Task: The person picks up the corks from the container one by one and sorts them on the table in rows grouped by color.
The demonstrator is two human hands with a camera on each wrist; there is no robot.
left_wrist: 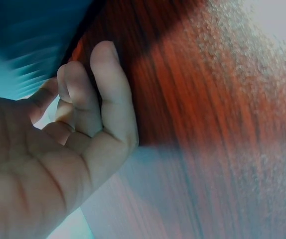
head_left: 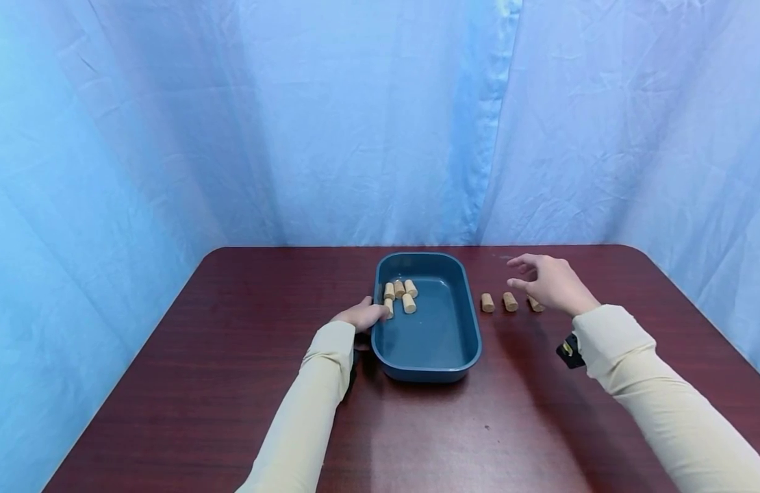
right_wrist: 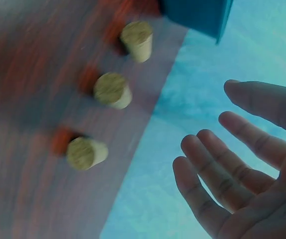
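A dark blue rectangular tray (head_left: 434, 339) stands on the table, with several cork stoppers (head_left: 409, 303) gathered at its left side. My left hand (head_left: 360, 315) grips the tray's left wall, thumb over the rim; in the left wrist view its curled fingers (left_wrist: 110, 74) lie against the outside of the blue wall. To the tray's right, three more corks stand in a row: a near one (head_left: 487, 302), a middle one (head_left: 510, 302) and a far one (head_left: 536, 304), partly hidden by my right hand (head_left: 555, 282). That hand hovers above them, fingers apart, holding nothing.
The dark red wooden table (head_left: 281, 301) stretches out on both sides of the tray. Pale blue curtains (head_left: 368, 123) hang behind the table and along its sides. A small black device (head_left: 570, 351) sits at my right wrist.
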